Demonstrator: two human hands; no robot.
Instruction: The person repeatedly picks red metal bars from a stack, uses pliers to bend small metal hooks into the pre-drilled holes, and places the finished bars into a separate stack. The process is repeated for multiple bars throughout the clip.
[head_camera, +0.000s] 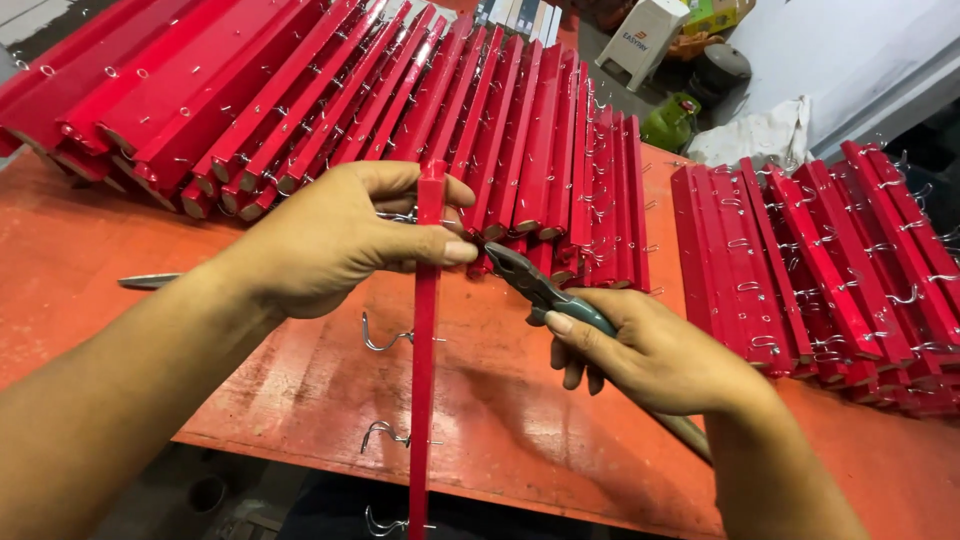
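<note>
Over the orange-red surface (120, 330), right at its near edge, a long red strip (425, 400) stands on edge, its long axis running straight away from the person, far end pointing at the big fan of red strips (400, 90) stacked behind. It's a narrow glossy red bar, seen edge-on, with bent silver wire hooks (385, 338) sticking out of its left side at intervals, three of them showing down its length. Its near end runs out of view past the surface's edge. Left hand (340, 240) comes in from the left, knuckles up, fingers curled over the strip's far end and thumb pressed along it, pinching the bar firmly. Right hand (650, 350) sits just right of the strip, palm turned inward, fingers wrapped shut around the handles of the pliers (535, 285). Pliers' nose angles up and left, reaching the strip just by the left thumb. Right of the strip, well apart, a second stack of hooked red strips (830, 270) lies flat in a row.
</note>
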